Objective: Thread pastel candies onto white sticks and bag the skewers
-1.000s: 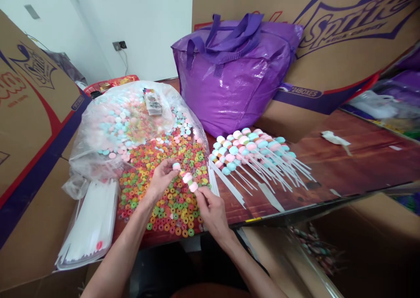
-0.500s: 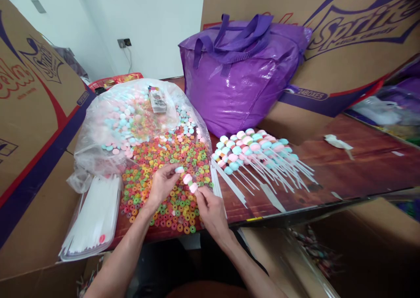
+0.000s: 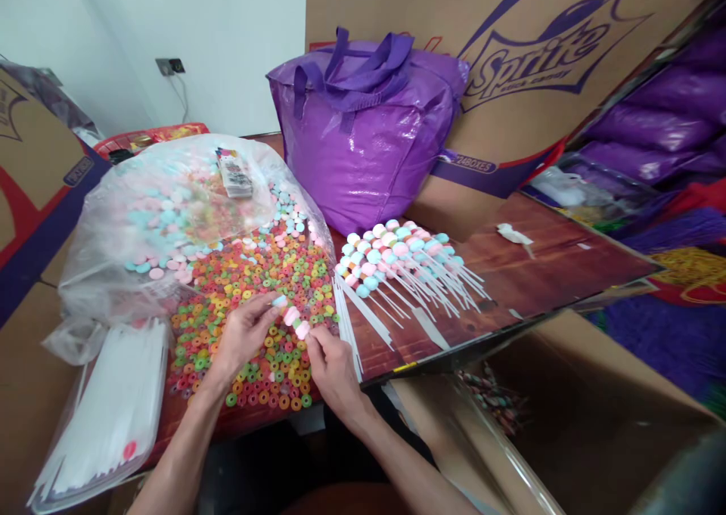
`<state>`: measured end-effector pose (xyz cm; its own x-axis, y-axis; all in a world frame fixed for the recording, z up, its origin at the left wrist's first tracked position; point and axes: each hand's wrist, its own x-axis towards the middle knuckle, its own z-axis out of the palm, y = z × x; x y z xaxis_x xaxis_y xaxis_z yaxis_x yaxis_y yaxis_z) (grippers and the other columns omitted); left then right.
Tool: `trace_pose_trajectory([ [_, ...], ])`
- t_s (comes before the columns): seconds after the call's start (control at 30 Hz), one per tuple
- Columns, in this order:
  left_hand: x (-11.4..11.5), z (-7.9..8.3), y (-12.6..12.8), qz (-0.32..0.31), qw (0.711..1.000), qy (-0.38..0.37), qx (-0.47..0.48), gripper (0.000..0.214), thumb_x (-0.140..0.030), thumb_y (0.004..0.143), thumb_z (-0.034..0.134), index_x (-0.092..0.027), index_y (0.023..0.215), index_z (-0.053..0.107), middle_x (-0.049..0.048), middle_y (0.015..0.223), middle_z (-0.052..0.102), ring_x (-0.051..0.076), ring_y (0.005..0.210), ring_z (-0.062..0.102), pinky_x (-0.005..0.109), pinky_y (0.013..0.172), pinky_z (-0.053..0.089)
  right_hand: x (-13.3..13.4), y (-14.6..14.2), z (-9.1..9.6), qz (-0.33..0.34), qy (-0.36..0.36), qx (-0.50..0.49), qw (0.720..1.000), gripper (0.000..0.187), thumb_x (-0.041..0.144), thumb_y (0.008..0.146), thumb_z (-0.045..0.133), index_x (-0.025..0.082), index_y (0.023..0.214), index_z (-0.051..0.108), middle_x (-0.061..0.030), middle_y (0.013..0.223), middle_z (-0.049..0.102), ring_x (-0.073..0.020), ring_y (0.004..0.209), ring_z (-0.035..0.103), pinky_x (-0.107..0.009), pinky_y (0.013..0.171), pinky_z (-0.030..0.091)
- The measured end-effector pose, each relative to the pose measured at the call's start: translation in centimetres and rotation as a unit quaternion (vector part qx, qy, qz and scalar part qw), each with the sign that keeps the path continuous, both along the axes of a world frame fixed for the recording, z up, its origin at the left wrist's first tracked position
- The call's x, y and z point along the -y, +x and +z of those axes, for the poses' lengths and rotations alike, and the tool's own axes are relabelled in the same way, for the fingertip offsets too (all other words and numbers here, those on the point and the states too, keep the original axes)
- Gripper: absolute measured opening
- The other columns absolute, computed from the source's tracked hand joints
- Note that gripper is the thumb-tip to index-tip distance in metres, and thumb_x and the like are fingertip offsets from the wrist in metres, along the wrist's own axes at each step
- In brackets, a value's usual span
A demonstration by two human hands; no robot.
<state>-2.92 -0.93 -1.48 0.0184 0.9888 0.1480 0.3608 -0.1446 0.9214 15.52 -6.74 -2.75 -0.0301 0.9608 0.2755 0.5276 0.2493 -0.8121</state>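
My right hand (image 3: 334,367) is closed on the lower end of a candy skewer (image 3: 291,317) strung with pink pieces and a green gummy ring. At its upper end, my left hand (image 3: 245,337) pinches a pale blue and white candy (image 3: 280,302) between thumb and fingertips. Beneath both hands spreads a heap of colourful gummy rings (image 3: 255,273). Finished-looking candy skewers (image 3: 397,250) lie piled to the right, their white sticks pointing toward me. Loose white sticks (image 3: 347,326) rest between that pile and the gummy rings.
A clear plastic bag (image 3: 107,220) of pastel candies lies behind the rings. White sticks fill a pack (image 3: 110,401) at the front left. Behind stands a purple bag (image 3: 363,144) against a cardboard box (image 3: 510,144). An open carton (image 3: 567,394) sits below the table's right edge.
The view has turned to the right, so everything sits further left. My left hand's blue candy is now closer to the other pieces on the skewer. Both hands keep their hold.
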Motion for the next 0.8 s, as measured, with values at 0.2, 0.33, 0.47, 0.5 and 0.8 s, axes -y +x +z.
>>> trace_pose_trajectory([
  [0.2, 0.8, -0.2, 2.2, 0.075, 0.997, 0.02, 0.016, 0.029, -0.042, 0.082, 0.069, -0.022, 0.103, 0.078, 0.0047, 0.102, 0.075, 0.02, 0.091, 0.07, 0.031, 0.083, 0.057, 0.3, 0.0, -0.2, 0.004, 0.027, -0.039, 0.999, 0.028, 0.025, 0.098, 0.04, 0.02, 0.073, 0.052, 0.0045, 0.057, 0.041, -0.0107, 0.05, 0.04, -0.024, 0.051, 0.027],
  [0.33, 1.4, 0.3, 3.6, 0.07, 0.992, 0.094, -0.045, 0.026, -0.039, 0.088, 0.065, -0.022, 0.104, 0.077, 0.0044, 0.098, 0.072, 0.016, 0.084, 0.068, 0.026, 0.075, 0.057, 0.4, 0.0, -0.3, -0.008, 0.044, -0.059, 0.997, 0.027, 0.023, 0.097, 0.041, 0.02, 0.071, 0.049, 0.0048, 0.059, 0.04, -0.0101, 0.052, 0.04, -0.023, 0.052, 0.028],
  [0.47, 2.0, 0.3, 4.5, 0.07, 0.984, 0.135, -0.095, 0.024, -0.032, 0.093, 0.06, -0.024, 0.108, 0.077, 0.0042, 0.098, 0.072, 0.013, 0.08, 0.068, 0.023, 0.071, 0.055, 0.4, 0.1, -0.4, -0.019, 0.056, -0.06, 0.996, 0.027, 0.022, 0.097, 0.042, 0.02, 0.071, 0.05, 0.0052, 0.059, 0.039, -0.0097, 0.05, 0.039, -0.023, 0.052, 0.028],
  [0.5, 2.2, 0.1, 4.8, 0.074, 0.982, 0.142, -0.1, 0.025, -0.03, 0.093, 0.059, -0.024, 0.109, 0.076, 0.0044, 0.097, 0.072, 0.013, 0.08, 0.068, 0.023, 0.071, 0.055, 0.4, 0.1, -0.4, -0.021, 0.06, -0.059, 0.996, 0.026, 0.022, 0.097, 0.042, 0.02, 0.072, 0.05, 0.0052, 0.059, 0.04, -0.0097, 0.05, 0.039, -0.023, 0.051, 0.028],
  [0.8, 2.3, -0.8, 5.6, 0.082, 0.994, 0.074, -0.022, 0.026, -0.035, 0.091, 0.06, -0.021, 0.107, 0.076, 0.0062, 0.105, 0.074, 0.018, 0.093, 0.07, 0.03, 0.085, 0.056, 0.4, 0.1, -0.4, -0.028, 0.063, -0.069, 0.995, 0.027, 0.022, 0.098, 0.04, 0.02, 0.074, 0.053, 0.0042, 0.06, 0.044, -0.0101, 0.051, 0.041, -0.023, 0.052, 0.03],
])
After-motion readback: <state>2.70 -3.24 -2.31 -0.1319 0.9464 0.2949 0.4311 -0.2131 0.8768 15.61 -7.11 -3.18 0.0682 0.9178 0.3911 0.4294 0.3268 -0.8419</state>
